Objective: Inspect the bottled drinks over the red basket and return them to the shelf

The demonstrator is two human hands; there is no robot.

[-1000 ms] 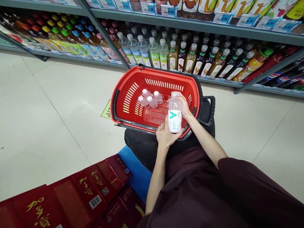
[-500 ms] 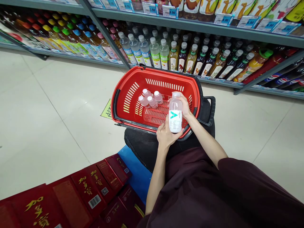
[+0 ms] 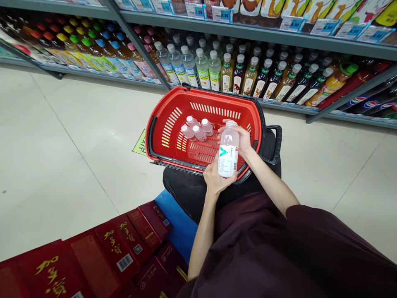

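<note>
Drinks shelves (image 3: 248, 30) line the aisle opposite me. Red basket (image 3: 180, 101) in front of the person; four pink bottles (image 3: 199, 133) already inside. One more, the white-labelled bottle (image 3: 228, 155), isn't in: held over the near rim, left hand (image 3: 214, 176) fingers clamped round its lower part, right hand (image 3: 244, 140) fingers wrapped round its upper part.

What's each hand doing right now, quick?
Left hand: holding the pale pink bottle near its base.
Right hand: at the bottle's upper part, fingers partly hidden; whether it grips cannot be told.
</note>
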